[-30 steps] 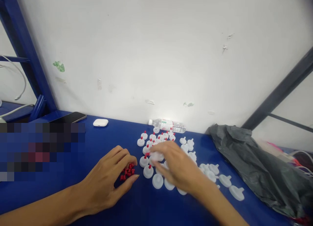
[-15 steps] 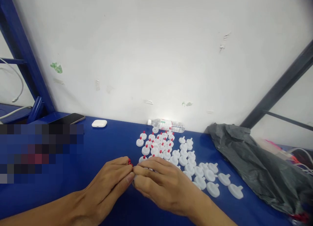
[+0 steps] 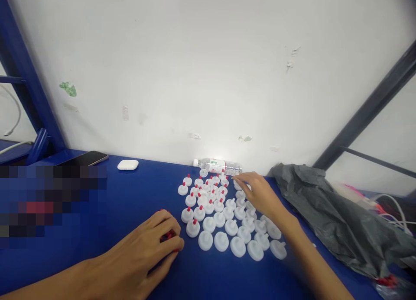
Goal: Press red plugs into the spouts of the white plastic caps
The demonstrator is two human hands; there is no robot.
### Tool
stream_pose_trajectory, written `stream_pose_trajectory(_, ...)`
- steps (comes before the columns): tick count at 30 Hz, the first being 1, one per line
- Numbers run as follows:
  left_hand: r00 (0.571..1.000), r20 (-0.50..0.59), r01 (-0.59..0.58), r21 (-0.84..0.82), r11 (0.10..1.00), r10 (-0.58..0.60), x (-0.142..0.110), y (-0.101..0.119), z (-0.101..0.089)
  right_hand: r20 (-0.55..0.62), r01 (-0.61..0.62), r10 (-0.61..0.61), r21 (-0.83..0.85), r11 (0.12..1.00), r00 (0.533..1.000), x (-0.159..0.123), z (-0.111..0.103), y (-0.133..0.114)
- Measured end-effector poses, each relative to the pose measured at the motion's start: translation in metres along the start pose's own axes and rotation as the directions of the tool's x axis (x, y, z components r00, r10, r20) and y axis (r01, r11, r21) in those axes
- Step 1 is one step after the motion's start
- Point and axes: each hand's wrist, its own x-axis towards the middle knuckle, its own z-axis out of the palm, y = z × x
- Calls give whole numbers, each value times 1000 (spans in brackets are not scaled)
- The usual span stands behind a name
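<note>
My left hand [image 3: 152, 243] is closed around several small red caps [image 3: 168, 236], which show between its curled fingers. It rests on the blue table, left of the group of white parts. My right hand [image 3: 256, 191] reaches to the back right, fingers pinched together above a white disc-shaped part with a short spout [image 3: 238, 185]. Whatever lies at its fingertips is too small to make out. Left of it stand many white parts with red-tipped spouts [image 3: 193, 228]. Nearer the front and right are plain white parts with bare spouts [image 3: 238, 246].
A clear bottle [image 3: 216, 166] lies against the wall behind the parts. A white earbud case [image 3: 128, 165] and a dark phone [image 3: 92, 157] are at the back left. A dark grey plastic bag [image 3: 325, 209] covers the right side. The blue tabletop [image 3: 146, 187] ends at the wall.
My hands were together at the front. The right hand has moved away to the back right, uncovering the front white parts. My left hand stays near its place with the red caps.
</note>
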Motion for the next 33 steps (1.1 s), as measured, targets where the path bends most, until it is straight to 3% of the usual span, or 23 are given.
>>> stream_pose_trajectory(4,996,66,56,17,998,-57,-1,-8,1,69,-6,6,10,1000,998,-1,8,4)
stream_pose_trajectory(13,987,109,119,19,993,-120,-1,-11,2,130,-13,9,33,999,991,-1,15,-2)
stream_pose_trajectory(18,986,83,138,54,989,-143,-5,-10,1,38,-29,29,5,1000,999,-1,9,4)
stream_pose_trajectory(22,967,-80,251,172,953,-240,-9,-15,0,-79,-84,82,-27,996,994,0,5,13)
stream_pose_trajectory(25,947,-69,321,237,917,-314,-12,-30,0,-147,-147,140,-43,988,979,-2,5,14)
stream_pose_trajectory(29,911,-40,407,257,877,-411,-15,-52,2,-145,-254,254,21,967,956,-6,0,10)
stream_pose_trajectory(33,889,-86,458,192,868,-450,-14,-57,3,-113,-335,340,60,940,934,-9,-5,10)
